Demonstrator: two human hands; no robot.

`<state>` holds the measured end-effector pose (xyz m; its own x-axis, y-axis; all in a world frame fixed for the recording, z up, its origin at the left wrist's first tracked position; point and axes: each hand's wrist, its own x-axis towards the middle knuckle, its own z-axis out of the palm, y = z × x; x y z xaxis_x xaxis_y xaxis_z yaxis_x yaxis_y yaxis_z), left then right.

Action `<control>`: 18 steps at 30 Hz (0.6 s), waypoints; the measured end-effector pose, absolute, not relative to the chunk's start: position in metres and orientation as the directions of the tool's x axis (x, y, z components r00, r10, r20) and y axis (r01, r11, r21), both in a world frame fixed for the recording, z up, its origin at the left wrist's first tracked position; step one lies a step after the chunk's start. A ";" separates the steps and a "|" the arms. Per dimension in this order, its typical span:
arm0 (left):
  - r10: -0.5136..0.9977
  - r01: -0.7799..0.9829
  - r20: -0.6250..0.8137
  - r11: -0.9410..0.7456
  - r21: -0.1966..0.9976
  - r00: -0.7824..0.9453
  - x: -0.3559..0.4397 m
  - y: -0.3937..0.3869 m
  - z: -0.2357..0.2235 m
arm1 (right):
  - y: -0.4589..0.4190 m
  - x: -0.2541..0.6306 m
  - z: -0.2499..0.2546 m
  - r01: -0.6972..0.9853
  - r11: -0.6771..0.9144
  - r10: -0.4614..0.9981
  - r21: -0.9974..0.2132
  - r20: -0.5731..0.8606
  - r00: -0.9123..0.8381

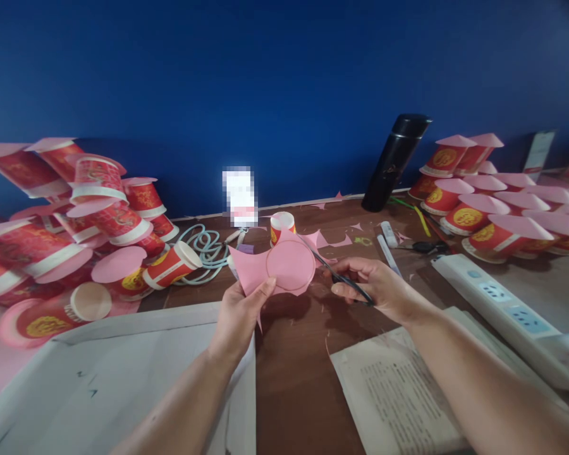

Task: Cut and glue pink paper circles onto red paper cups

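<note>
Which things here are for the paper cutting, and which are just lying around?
Seem to belong to the cutting:
- pink paper, held by the left hand
- scissors, held in the right hand
- probably the red cups with pink paper on them

Seem to be just lying around:
- black bottle
- white power strip
- printed sheet

So the pink paper (289,262) is mid-frame, ragged-edged, with a round outline on it. Dark scissors (355,288) slant down-right from its right side.
</note>
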<state>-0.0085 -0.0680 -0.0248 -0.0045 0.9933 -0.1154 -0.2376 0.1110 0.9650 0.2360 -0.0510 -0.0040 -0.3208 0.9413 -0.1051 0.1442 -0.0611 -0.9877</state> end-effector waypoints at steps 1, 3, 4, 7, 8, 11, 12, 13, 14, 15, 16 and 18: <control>0.994 -0.234 -0.110 0.105 0.967 -0.007 -0.009 -0.068 -0.026 | -0.051 0.236 -0.004 0.143 -0.061 0.940 -0.988 -0.105 -0.324; 0.995 -0.232 -0.101 0.096 0.968 -0.009 -0.009 -0.067 -0.027 | -0.051 0.236 -0.004 0.139 -0.065 0.937 -0.988 -0.108 -0.331; 0.995 -0.234 -0.098 0.093 0.968 -0.008 -0.009 -0.067 -0.027 | -0.051 0.236 -0.004 0.137 -0.067 0.937 -0.988 -0.109 -0.331; 0.995 -0.256 -0.101 0.096 0.962 -0.007 -0.008 -0.068 -0.026 | -0.051 0.236 -0.004 0.140 -0.075 0.941 -0.987 -0.117 -0.318; 0.994 -0.266 -0.105 0.099 0.959 -0.009 -0.008 -0.068 -0.025 | -0.051 0.237 -0.004 0.145 -0.080 0.943 -0.986 -0.122 -0.309; 0.993 -0.278 -0.114 0.107 0.955 -0.008 -0.007 -0.068 -0.023 | -0.051 0.237 -0.003 0.161 -0.082 0.945 -0.984 -0.128 -0.301; 0.994 -0.277 -0.110 0.103 0.955 -0.011 -0.007 -0.068 -0.023 | -0.052 0.238 -0.002 0.168 -0.079 0.945 -0.983 -0.127 -0.301; 0.994 -0.274 -0.104 0.096 0.957 -0.017 -0.006 -0.067 -0.023 | -0.052 0.238 -0.002 0.176 -0.075 0.945 -0.982 -0.126 -0.302; 0.995 -0.269 -0.100 0.091 0.959 -0.022 -0.007 -0.067 -0.023 | -0.052 0.238 -0.001 0.184 -0.072 0.945 -0.980 -0.126 -0.301; 0.995 -0.265 -0.097 0.087 0.960 -0.027 -0.007 -0.067 -0.023 | -0.052 0.238 -0.001 0.192 -0.069 0.946 -0.979 -0.126 -0.298; 0.995 -0.263 -0.097 0.086 0.961 -0.029 -0.007 -0.067 -0.024 | -0.051 0.239 0.000 0.198 -0.068 0.947 -0.978 -0.126 -0.295; 0.994 -0.265 -0.109 0.099 0.959 -0.024 -0.008 -0.067 -0.024 | -0.051 0.239 0.000 0.200 -0.072 0.948 -0.977 -0.130 -0.292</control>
<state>-0.0077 -0.0667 -0.0240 -0.0242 0.9938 -0.1088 -0.2648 0.0986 0.9593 0.2388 -0.0513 -0.0001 -0.2921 0.9475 -0.1297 0.2002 -0.0721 -0.9771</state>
